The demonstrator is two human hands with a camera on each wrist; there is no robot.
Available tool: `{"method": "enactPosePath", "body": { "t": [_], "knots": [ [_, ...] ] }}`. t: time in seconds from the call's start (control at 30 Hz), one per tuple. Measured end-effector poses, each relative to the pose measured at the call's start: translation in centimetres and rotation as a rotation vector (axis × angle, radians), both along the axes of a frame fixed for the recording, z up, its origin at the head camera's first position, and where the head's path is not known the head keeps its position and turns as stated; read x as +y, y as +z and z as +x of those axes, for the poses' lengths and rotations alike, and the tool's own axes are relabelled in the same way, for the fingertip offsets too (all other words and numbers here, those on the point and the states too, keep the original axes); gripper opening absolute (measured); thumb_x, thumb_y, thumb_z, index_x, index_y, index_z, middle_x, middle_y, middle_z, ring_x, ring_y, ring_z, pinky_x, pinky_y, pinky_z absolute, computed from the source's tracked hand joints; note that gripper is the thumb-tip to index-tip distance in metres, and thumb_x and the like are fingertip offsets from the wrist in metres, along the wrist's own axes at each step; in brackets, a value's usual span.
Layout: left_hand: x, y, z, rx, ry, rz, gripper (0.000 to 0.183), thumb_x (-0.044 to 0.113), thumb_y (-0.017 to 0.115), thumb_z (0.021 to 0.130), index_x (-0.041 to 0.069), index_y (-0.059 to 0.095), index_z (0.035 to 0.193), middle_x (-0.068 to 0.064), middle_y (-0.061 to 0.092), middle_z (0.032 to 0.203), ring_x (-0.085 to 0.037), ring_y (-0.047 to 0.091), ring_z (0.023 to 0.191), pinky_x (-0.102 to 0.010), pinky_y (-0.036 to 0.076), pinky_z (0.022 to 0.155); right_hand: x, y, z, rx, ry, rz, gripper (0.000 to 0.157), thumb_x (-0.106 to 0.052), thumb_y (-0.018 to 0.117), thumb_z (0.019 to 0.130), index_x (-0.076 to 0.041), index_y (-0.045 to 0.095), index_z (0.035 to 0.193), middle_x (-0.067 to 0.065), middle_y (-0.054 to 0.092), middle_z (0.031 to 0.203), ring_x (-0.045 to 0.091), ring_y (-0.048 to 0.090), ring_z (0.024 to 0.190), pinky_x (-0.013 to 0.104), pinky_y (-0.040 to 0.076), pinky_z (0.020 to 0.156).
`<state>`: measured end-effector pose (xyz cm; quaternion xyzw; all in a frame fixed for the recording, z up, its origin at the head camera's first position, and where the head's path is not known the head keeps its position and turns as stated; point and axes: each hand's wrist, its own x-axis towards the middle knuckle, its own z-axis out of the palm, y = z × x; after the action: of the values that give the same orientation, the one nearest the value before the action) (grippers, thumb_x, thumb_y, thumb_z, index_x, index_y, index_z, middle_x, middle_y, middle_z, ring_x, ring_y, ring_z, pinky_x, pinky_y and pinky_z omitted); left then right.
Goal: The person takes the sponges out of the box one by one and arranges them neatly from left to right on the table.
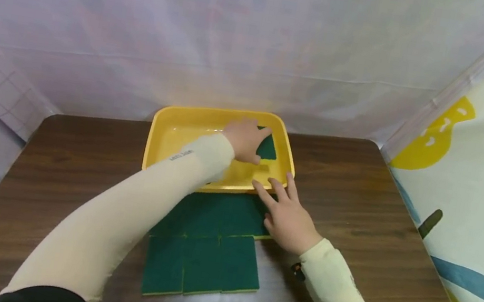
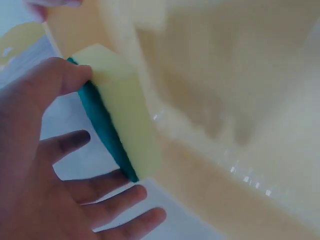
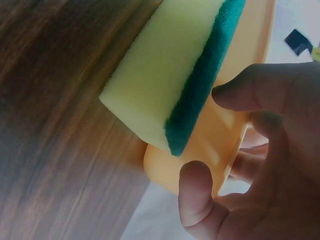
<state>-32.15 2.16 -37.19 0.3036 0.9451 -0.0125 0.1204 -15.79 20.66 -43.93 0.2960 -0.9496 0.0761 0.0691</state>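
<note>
My left hand point(image 1: 245, 140) reaches into the yellow tray point(image 1: 188, 108) at its right end. Between thumb and a fingertip it holds a scouring sponge point(image 2: 102, 125) by its ends, yellow foam facing the tray floor. Its index finger stands away from the sponge. The right hand point(image 1: 292, 223) has its fingers spread at the tray's front right corner, with fingertips right at the rim. In the right wrist view its thumb is close to the green face of another sponge point(image 3: 192, 85) that lies against the tray.
Several green-topped sponges point(image 1: 223, 263) lie side by side on the brown wood table point(image 1: 346, 190), in front of the tray. A pale curtain point(image 1: 241, 39) hangs behind the table, and a printed cloth point(image 1: 477, 212) is on the right.
</note>
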Motion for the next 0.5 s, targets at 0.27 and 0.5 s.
{"method": "enactPosePath", "body": {
  "t": [0.27, 0.5],
  "knots": [
    [-4.4, 3.0, 5.7, 0.124, -0.081, 0.130, 0.083, 0.058, 0.062, 0.105, 0.021, 0.031, 0.173, -0.026, 0.036, 0.168, -0.046, 0.039, 0.150, -0.059, 0.044, 0.116, 0.0, 0.2, -0.1, -0.020, -0.013, 0.020, 0.082, 0.007, 0.074, 0.093, -0.013, 0.044, 0.167, 0.027, 0.044, 0.158, 0.064, 0.025, 0.152, 0.033, 0.059, 0.056],
    [-6.8, 2.8, 13.8, 0.259, -0.236, 0.225, 0.079, 0.062, 0.060, 0.103, 0.024, 0.041, 0.169, -0.020, 0.052, 0.155, -0.037, 0.058, 0.125, -0.051, 0.056, 0.098, 0.3, 0.9, -0.7, -0.001, 0.088, 0.010, 0.067, 0.020, 0.069, 0.087, -0.007, 0.066, 0.149, 0.024, 0.053, 0.154, 0.054, 0.038, 0.150, 0.052, 0.057, 0.101]
  ]
}}
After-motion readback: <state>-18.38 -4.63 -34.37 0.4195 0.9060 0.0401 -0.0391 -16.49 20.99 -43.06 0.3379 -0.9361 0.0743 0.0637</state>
